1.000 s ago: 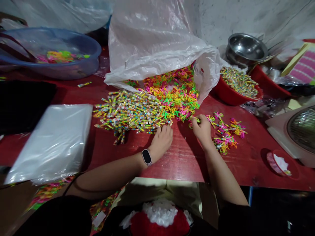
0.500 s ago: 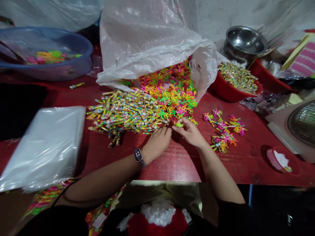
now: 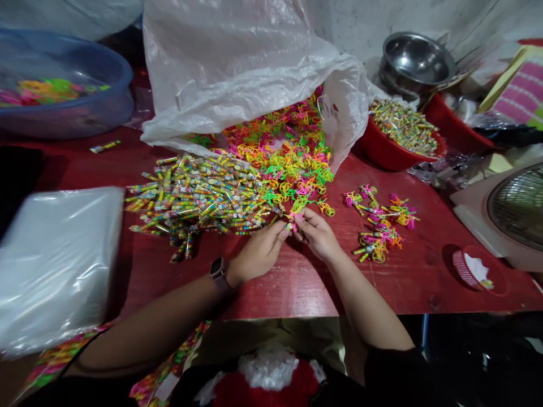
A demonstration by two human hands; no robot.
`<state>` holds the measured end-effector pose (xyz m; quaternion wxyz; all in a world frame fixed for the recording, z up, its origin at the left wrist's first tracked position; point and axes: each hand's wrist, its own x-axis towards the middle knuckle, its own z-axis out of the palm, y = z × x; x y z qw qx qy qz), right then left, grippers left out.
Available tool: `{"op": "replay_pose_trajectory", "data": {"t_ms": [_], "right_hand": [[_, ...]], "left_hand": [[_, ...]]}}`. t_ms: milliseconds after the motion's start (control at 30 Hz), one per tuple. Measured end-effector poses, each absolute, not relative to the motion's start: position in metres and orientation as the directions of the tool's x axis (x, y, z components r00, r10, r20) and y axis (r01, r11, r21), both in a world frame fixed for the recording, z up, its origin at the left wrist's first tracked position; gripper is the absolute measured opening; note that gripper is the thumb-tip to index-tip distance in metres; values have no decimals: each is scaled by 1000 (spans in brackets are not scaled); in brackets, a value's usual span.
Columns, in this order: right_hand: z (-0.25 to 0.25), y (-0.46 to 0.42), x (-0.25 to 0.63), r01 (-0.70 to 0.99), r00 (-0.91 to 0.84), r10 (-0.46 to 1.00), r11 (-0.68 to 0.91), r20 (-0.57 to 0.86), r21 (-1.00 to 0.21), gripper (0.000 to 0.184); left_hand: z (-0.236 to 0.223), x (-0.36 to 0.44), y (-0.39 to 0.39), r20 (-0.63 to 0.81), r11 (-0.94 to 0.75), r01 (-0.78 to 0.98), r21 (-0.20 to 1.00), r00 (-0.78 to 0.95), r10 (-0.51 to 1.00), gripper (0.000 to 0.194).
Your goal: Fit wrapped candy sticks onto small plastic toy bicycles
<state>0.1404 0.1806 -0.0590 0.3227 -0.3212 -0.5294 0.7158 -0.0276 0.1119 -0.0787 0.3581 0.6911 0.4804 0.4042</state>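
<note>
- The left hand [image 3: 257,251] has its thumb and fingers drawn together; they seem to pinch the end of a tube [image 3: 289,226], though the grip is small and dim here.
- The right hand [image 3: 318,237] meets it fingertip to fingertip, thumb and forefinger grasping a pink piece [image 3: 296,217] against that tube.
- The tube and pink piece are between the two hands, just above the near edge of the piles.
- A watch [image 3: 218,271] sits on the left wrist.
- The tube pile [image 3: 195,195], bright and printed, lies beyond and to the left of the left hand.
- Touching it on the right, the loose pieces [image 3: 292,175], in green, yellow, orange and pink, spill from the mouth of a white bag [image 3: 237,73].
- To the right of the right hand, well apart from the piles, lie tubes with pieces on them [image 3: 382,226].
- More tubes fill a red bowl [image 3: 388,160]; a steel bowl [image 3: 418,56] stands behind it.
- Farther right are a fan [image 3: 517,209] and a small dish [image 3: 460,268] holding something white.
- At left, clear sleeves [image 3: 59,254] lie on the red table [image 3: 263,291], with a blue tub [image 3: 63,121] beyond, holding coloured pieces.
</note>
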Motion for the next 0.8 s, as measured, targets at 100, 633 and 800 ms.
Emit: {"op": "replay_pose_trajectory", "data": {"t_ms": [100, 633, 800], "right_hand": [[-63, 181, 141, -66, -612, 777, -237, -148, -969, 43], [-63, 178, 141, 30, -487, 872, 71, 48, -997, 40], [-56, 180, 143, -125, -342, 939, -30, 15, -992, 32]], "left_hand": [[-79, -29, 112, 228, -291, 377, 879, 202, 952, 29], [-75, -34, 113, 266, -281, 240, 929, 92, 959, 33], [-70, -36, 112, 274, -301, 330, 895, 126, 953, 36]]}}
